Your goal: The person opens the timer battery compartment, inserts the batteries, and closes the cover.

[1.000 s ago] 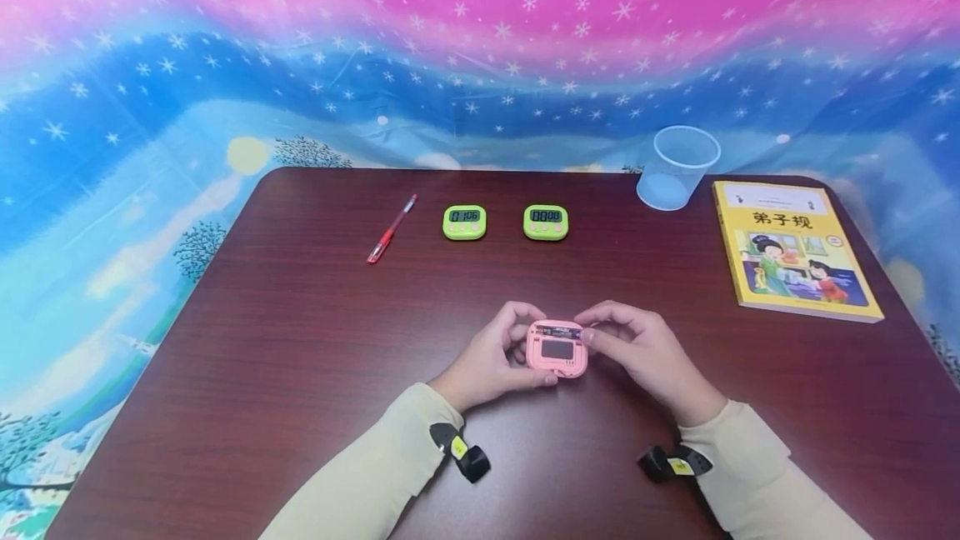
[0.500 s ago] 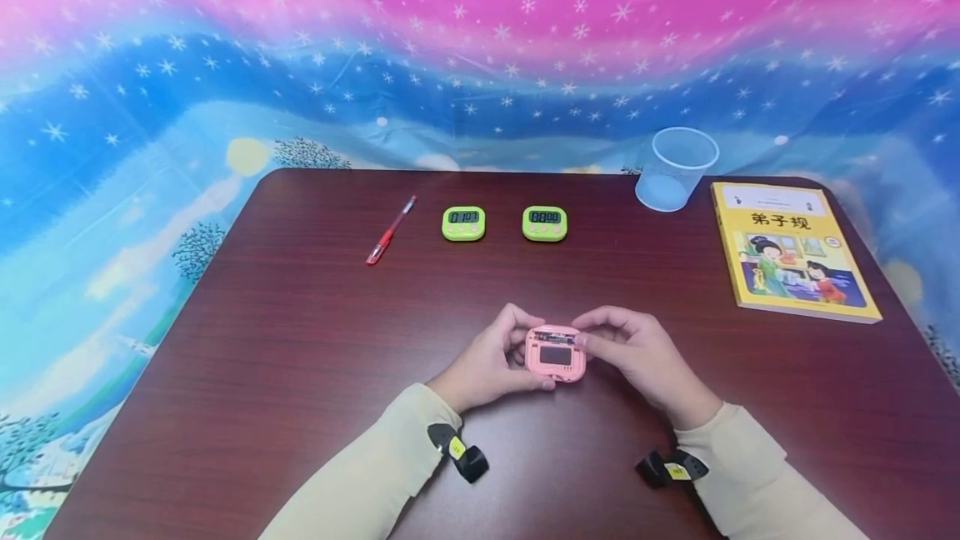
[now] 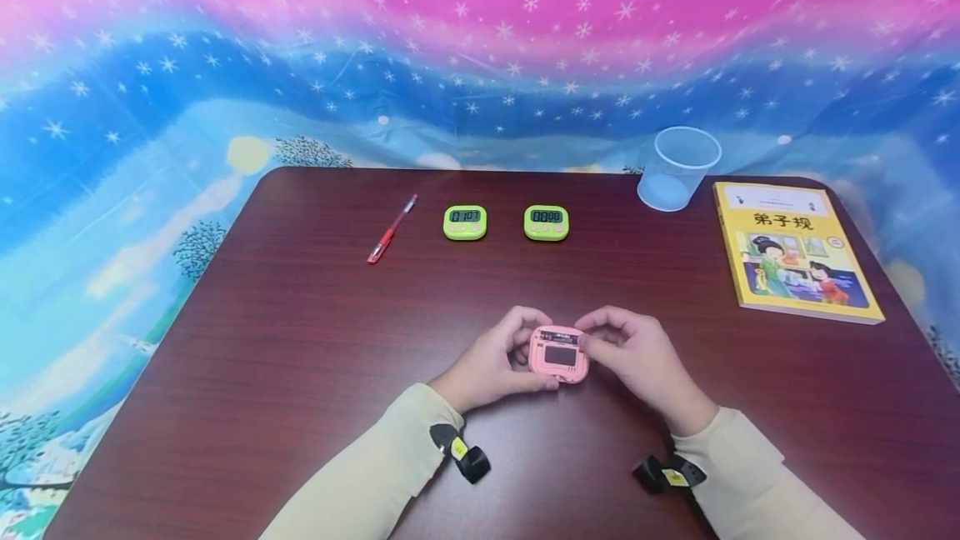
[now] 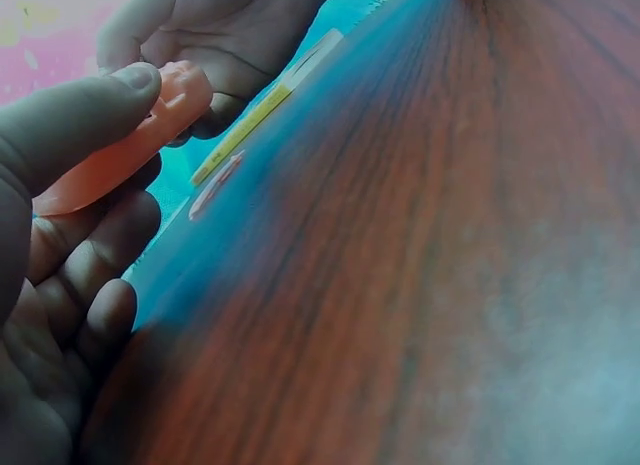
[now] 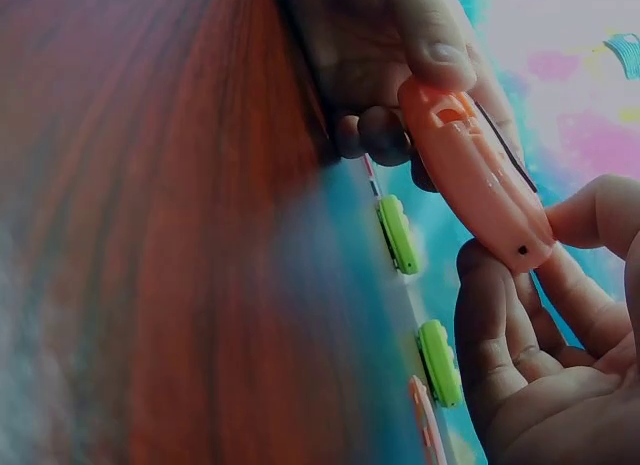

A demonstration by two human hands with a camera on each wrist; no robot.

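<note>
Now both hands' grip, left hand [image 3: 487, 365] and right hand [image 3: 637, 357], on pink timer [image 3: 558, 354].

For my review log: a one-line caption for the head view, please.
Left hand and right hand hold a pink timer over the dark table.

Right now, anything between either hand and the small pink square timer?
Nothing visible. The left hand and right hand both grip the small pink square timer directly, thumbs and fingers on its edges, above the dark wooden table.
</note>
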